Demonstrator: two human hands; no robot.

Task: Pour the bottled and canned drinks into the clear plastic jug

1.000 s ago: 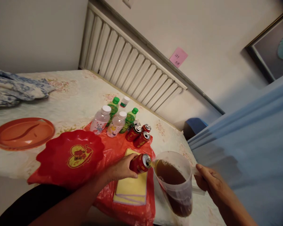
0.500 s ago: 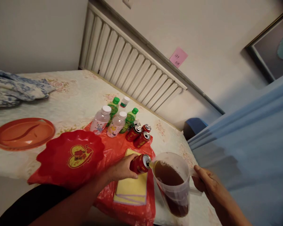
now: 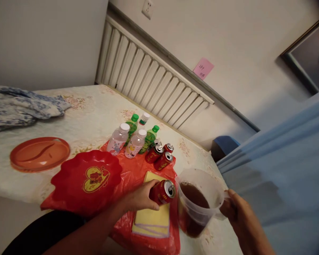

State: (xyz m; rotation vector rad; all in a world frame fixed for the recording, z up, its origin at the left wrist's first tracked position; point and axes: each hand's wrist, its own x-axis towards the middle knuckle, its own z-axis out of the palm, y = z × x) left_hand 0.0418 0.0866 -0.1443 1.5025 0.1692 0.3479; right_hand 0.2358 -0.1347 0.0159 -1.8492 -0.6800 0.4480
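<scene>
Easing off the pour, by the looks of it: ½ sec ago a thin stream ran btwn jug lip and can mouth; now none shows. The jug [image 3: 212,189] has been tipped back more upright, its lip off the can's mouth, tho the two are v. near each other; can't tell if the sides touch. L hand [image 3: 142,198] has the red can [image 3: 161,194] as before, thumb on the near side, fingers wrapped round the far side, no slack I can see. Can sits over the yellow cloth [image 3: 152,220], leaning a bit twd the jug, top hole in plain view. R hand [image 3: 239,210] has its fingers curled tight abt the jug handle [image 3: 222,212], at the right of the cloth. Brown liquid [image 3: 193,196] in the jug, a fair amt, surface now well below the lip. So I'd say this pour's paused or done for this can; can't see how full it is inside. Other cans [image 3: 163,161] stand w/ the bottles [image 3: 134,146] behind, on/by the red plastic sheet [image 3: 174,233], same spots as a sec ago. Red scalloped tray [image 3: 74,177] likewise unmoved.
</scene>
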